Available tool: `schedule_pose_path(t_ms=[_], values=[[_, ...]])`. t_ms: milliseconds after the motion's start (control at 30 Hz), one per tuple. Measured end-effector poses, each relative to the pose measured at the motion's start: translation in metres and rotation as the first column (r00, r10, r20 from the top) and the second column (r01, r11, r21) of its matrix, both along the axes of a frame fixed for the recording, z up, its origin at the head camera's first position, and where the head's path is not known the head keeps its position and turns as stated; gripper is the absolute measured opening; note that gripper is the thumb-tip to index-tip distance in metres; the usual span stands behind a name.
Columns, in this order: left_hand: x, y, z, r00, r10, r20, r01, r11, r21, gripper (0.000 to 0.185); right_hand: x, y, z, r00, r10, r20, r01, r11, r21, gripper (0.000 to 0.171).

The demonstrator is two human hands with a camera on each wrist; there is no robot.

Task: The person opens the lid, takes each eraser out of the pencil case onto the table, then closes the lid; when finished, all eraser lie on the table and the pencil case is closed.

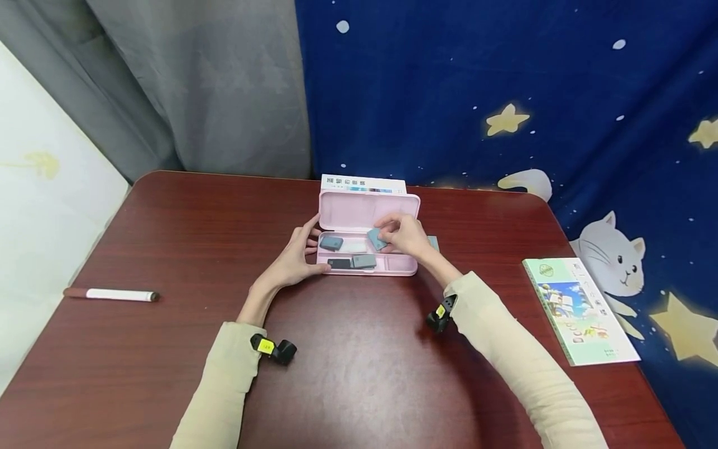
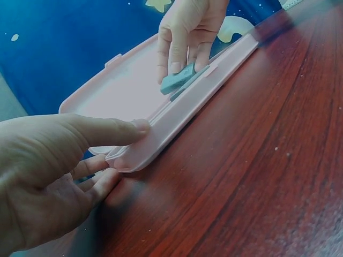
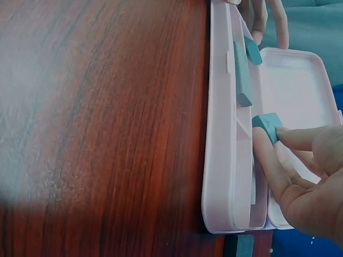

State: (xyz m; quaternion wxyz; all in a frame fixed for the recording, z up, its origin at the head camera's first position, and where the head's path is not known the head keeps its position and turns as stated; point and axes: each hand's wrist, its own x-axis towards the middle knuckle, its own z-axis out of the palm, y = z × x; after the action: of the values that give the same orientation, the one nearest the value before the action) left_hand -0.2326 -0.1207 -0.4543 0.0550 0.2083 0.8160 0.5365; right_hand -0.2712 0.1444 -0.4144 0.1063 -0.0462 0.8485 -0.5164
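a pink pencil case [image 1: 367, 212] lies open in the middle of the dark red tabletop [image 1: 359, 349], its lid tipped up at the far side. the right hand [image 1: 405, 234] hovers over the right half of the tray and pinches a small teal eraser [image 1: 376, 239] between thumb and fingertips; the right wrist view shows the eraser [image 3: 267, 126] held just above the tray's inner divider, and the left wrist view shows it [image 2: 177, 80] tilted, its lower edge at the case's front wall. the left hand [image 1: 297, 254] steadies the left end of the case with relaxed, nearly straight fingers: the thumb lies along the front rim [image 2: 161, 131] and the other fingers reach round the end, gripping nothing. inside the tray lie more small pieces: a teal one [image 1: 331, 242] at the left, a white one [image 1: 354, 247] in the middle, a black one [image 1: 339, 263] and a grey-blue one [image 1: 364, 261] in the front row. a book [image 1: 363, 184] stands behind the lid. a marker [image 1: 111, 294] lies well to the left, and a green notebook [image 1: 580, 310] lies at the right edge of the tabletop.
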Motion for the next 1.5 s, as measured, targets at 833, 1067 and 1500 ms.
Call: schedule_pose_path(t_ms=[833,1067,1500], values=[[0.014,0.003,0.032,1.0,-0.022,0.015,0.022,0.999,0.026,0.103,0.002,0.023,-0.002,0.991,-0.089,0.097,0.098,0.992,-0.085,0.025],[0.014,0.002,0.032,1.0,-0.023,0.009,0.022,0.999,0.024,0.103,0.003,0.03,-0.003,0.991,-0.106,0.085,0.116,0.986,-0.121,0.027],[0.012,0.003,0.031,1.0,-0.024,0.016,0.024,0.999,0.027,0.102,0.005,0.051,-0.002,0.988,-0.103,0.111,0.119,0.981,-0.151,0.029]])
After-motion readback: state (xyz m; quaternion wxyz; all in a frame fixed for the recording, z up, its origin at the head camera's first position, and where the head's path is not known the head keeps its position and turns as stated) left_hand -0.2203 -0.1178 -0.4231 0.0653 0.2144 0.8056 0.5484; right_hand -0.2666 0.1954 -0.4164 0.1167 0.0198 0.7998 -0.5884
